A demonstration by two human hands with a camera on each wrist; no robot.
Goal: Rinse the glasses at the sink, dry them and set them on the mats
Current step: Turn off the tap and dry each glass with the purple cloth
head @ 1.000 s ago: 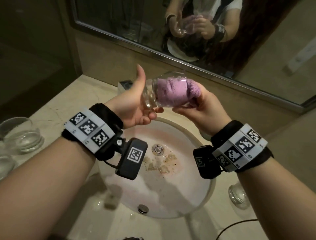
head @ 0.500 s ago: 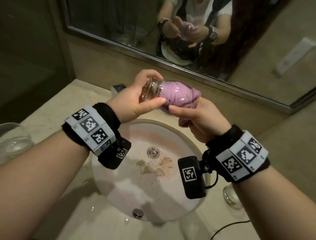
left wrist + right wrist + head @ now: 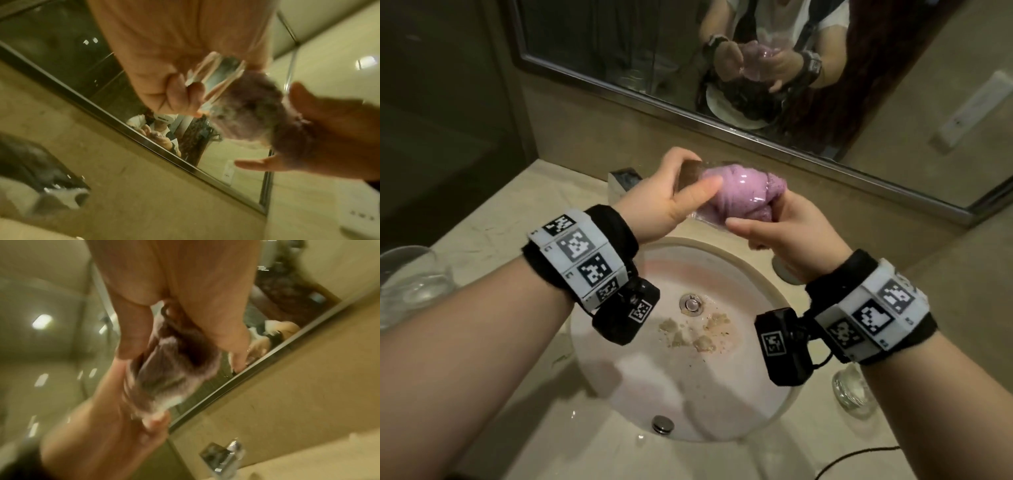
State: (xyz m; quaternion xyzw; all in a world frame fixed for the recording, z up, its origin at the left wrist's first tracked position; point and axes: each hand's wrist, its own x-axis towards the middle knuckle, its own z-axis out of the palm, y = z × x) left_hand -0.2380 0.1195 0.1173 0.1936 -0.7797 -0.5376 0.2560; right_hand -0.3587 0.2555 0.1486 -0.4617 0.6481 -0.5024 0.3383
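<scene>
Two hands mid-frame above sink [image 3: 763, 294], left hand [image 3: 664, 202] gripping glass [image 3: 690, 173] base, right hand [image 3: 787, 233] clutching purple cloth [image 3: 736, 195] stuffed inside, no readable writing, only right-wrist view shows chrome tap [image 3: 228, 452].

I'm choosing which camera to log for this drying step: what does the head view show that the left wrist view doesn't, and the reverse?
Only the head view: the sink below the hands, with crumbs by its drain, and two other glasses on the counter.
Only the left wrist view: the glass's thick base end-on.
Both: left hand holding the glass, right hand pushing the purple cloth in, and the mirror.
</scene>
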